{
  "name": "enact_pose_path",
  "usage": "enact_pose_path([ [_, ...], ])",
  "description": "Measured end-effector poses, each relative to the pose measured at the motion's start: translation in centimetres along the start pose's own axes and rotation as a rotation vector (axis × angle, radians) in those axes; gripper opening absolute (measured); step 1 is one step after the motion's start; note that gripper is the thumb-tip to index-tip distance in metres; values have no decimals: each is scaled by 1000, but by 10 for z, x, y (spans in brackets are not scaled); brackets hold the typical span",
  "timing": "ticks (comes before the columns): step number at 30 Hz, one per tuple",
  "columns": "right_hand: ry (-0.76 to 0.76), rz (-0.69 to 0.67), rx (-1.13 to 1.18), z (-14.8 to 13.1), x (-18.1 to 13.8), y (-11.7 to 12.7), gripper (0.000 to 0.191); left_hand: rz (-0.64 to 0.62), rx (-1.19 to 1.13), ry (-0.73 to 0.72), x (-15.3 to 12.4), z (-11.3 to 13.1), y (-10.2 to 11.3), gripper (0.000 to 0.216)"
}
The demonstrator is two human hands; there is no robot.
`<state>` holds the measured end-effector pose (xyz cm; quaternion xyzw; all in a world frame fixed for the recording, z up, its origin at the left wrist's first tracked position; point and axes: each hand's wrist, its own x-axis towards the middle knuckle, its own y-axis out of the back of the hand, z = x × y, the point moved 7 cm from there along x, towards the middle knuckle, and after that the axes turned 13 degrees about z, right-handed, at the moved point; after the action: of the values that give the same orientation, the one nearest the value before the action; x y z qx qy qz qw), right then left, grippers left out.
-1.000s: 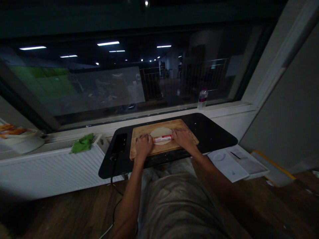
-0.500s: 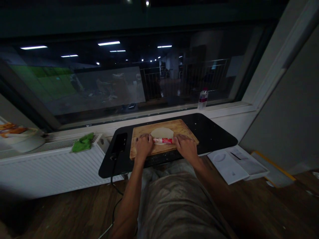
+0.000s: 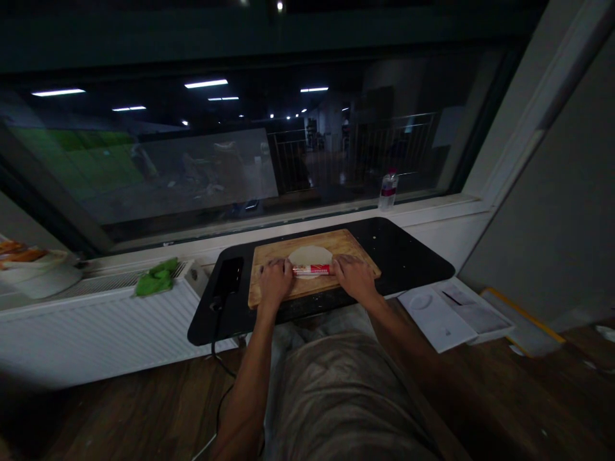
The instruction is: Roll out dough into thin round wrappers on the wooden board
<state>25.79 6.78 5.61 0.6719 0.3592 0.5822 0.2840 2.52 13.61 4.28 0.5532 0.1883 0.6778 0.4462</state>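
Note:
A wooden cutting board (image 3: 269,251) lies on a small black table (image 3: 408,251), and a flat round sheet of dough (image 3: 311,255) rests on it. Across the near part of the dough lies a rolling pin (image 3: 312,270) with a red and white label or wrapper. My left hand (image 3: 276,279) is closed over the pin's left end, fingers curled down. On its right end, my right hand (image 3: 354,276) is closed in the same way. Both hands hide the ends of the pin, and the dough shows mostly beyond it.
A black phone (image 3: 230,275) with a cable lies at the table's left. A green cloth (image 3: 157,277) sits on the white radiator (image 3: 144,339), near a white tub (image 3: 41,272). On the sill stands a water bottle (image 3: 387,189). An open white box (image 3: 439,314) is low at right.
The whole view has shifted slightly, so things appear a little further left. Both hands keep their hold on the rolling pin, with hardly any visible movement over the dough.

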Motion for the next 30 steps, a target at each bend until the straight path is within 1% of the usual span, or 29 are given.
enact_pose_path([
  [5, -21, -47, -29, 4, 22, -8, 51, 25, 7, 12, -1, -1, 2, 48],
  [8, -21, -54, -30, 4, 29, -10, 50, 28, 21, 6, -1, -1, 3, 49],
  [11, -33, -35, -24, 3, 25, -8, 49, 16, 16, 6, -1, -1, 3, 47],
  [17, -34, 19, 10, 0, 0, 2, 48, 1, -7, 18, -1, 0, 2, 46],
  [20, -39, 35, 26, 0, -7, 4, 47, -11, -4, 20, -1, 0, 2, 47],
  [24, -39, 27, 23, 1, -2, 1, 47, -11, -5, 12, -1, 1, 2, 47],
  [30, -22, -29, -28, 2, 21, -5, 51, -7, 8, 17, -1, 1, 2, 49],
])
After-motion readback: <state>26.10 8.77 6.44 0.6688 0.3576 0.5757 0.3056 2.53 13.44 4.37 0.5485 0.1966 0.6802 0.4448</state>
